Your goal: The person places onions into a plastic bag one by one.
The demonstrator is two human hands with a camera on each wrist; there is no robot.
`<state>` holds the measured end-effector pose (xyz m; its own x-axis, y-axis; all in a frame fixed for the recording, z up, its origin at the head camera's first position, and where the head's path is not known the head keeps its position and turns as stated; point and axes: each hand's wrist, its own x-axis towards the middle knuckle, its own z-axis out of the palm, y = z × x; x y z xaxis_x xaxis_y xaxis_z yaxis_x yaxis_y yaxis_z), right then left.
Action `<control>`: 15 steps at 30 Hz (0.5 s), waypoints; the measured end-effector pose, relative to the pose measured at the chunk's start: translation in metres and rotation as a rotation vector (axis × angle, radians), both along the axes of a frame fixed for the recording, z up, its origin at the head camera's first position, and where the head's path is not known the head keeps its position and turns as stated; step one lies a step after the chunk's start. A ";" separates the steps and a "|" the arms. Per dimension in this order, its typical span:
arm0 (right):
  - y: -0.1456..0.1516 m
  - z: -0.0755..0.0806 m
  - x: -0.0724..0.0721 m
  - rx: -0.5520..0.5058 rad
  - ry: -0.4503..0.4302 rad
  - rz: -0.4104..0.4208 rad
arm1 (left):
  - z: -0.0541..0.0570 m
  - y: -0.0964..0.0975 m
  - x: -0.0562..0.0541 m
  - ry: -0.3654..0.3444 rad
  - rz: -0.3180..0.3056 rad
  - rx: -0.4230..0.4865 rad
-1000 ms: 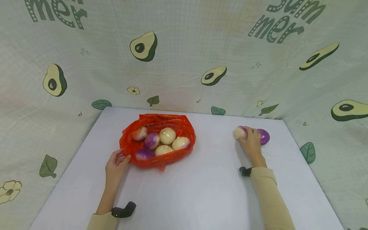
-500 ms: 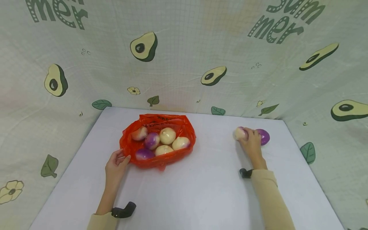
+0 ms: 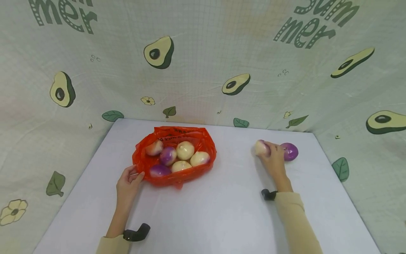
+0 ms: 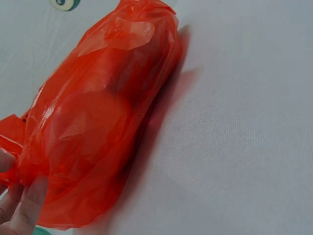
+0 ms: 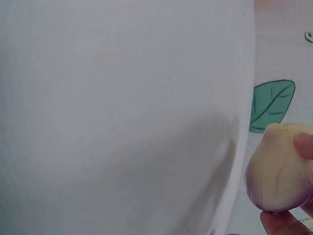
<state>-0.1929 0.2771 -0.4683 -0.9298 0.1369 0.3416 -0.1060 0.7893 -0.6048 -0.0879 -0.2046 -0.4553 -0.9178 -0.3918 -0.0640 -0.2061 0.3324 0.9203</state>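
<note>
In the head view my left hand (image 3: 128,181) pinches the near left edge of a red plastic bag (image 3: 190,173). The bag's mouth gapes upward, with several shiny purple-and-cream onions (image 3: 185,150) inside. Close up in the left wrist view, fingers (image 4: 30,208) hold a gathered bit of the bag (image 4: 93,112). Over on the right, my right hand (image 3: 275,160) grips one onion (image 3: 262,148) between thumb and fingers. The right wrist view shows that onion (image 5: 279,169), its knobbed cream end up and its purple end down. Beside this hand lies another, purple onion (image 3: 290,151).
Both the bag and the purple onion rest on a white table (image 3: 209,211). Behind and beside the table hangs a pale cloth (image 3: 196,70) printed with avocados and leaves. A black wrist camera (image 3: 137,233) is strapped to the left wrist, another (image 3: 269,194) to the right.
My right hand has shifted slightly left and nearer with its onion, so more of the purple onion beside it shows. The left hand and the bag stay put.
</note>
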 end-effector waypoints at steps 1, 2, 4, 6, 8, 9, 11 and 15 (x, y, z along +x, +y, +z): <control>-0.002 0.002 0.001 -0.001 -0.001 0.001 | 0.000 0.000 0.000 0.001 0.001 0.001; -0.004 0.004 0.001 -0.002 -0.004 0.001 | 0.000 0.000 0.000 0.000 0.001 0.002; -0.009 0.008 0.002 -0.005 -0.011 0.004 | -0.001 0.000 0.000 0.000 0.002 0.004; -0.013 0.012 0.004 -0.011 -0.012 0.009 | -0.001 0.000 -0.001 -0.001 0.001 0.007; -0.018 0.016 0.005 -0.020 0.000 0.019 | -0.002 0.000 -0.001 0.003 0.001 0.012; -0.021 0.019 0.006 -0.023 0.011 0.027 | -0.002 0.000 -0.001 0.006 0.001 0.013; -0.026 0.023 0.008 -0.026 0.037 0.041 | -0.002 -0.001 -0.001 0.012 0.002 0.017; -0.037 0.031 0.012 -0.031 0.091 0.078 | -0.003 -0.001 -0.001 0.020 0.000 0.016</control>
<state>-0.1804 0.2401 -0.4369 -0.9035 0.0767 0.4216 -0.2220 0.7578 -0.6135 -0.0886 -0.2053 -0.4583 -0.9189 -0.3909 -0.0521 -0.1880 0.3180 0.9293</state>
